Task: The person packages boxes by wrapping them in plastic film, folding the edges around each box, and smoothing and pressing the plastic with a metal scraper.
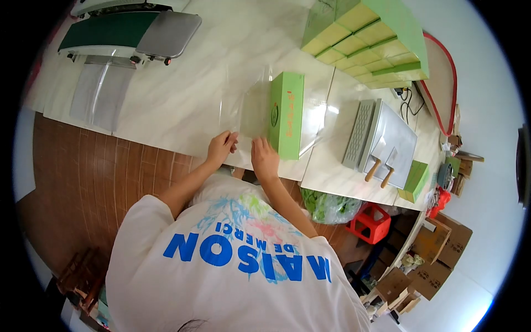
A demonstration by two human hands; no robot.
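A long green box [287, 116] with orange lettering lies on the pale marbled table, close to its near edge. Clear plastic film [246, 108] surrounds it and spreads loosely to its left. My left hand [221, 147] is closed, pinching the near edge of that film. Just left of the box's near end, my right hand [265, 157] has its fingers drawn together on the film. The film's exact edges are hard to make out.
A stack of green boxes [370, 41] stands at the far right. Nearer lies a metal heating plate [390, 144] with two wooden-handled scrapers [381, 166]. A machine with a green belt [108, 30] sits at the far left. A red stool [369, 223] is below the table.
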